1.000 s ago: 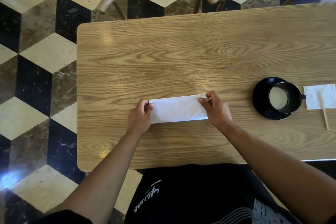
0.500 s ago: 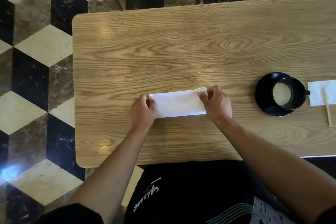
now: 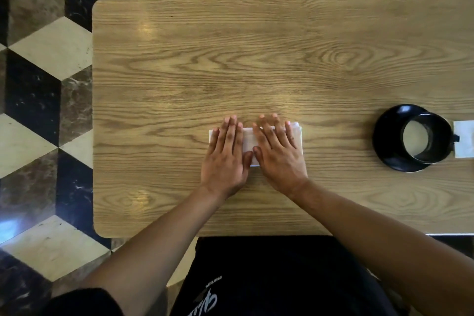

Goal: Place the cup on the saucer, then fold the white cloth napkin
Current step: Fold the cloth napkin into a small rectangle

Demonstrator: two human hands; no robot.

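The white cloth napkin [image 3: 248, 139], folded into a compact rectangle, was seen lying on the wooden table [image 3: 256, 59] close to its near edge, and was largely covered by both hands. The left hand [image 3: 225, 154] was laid flat on the napkin's left part, with straight fingers spread and pressed down, nothing being grasped. The right hand [image 3: 278, 152] was likewise flattened on the right part, palm down, fingers extended; the two thumbs were nearly touching over the cloth. Well apart to the right, the black cup [image 3: 427, 140] was seen standing on the black saucer [image 3: 384, 136], its handle turned to the right. Just beside the saucer, a small white paper napkin [image 3: 464, 138] was cut off by the frame edge
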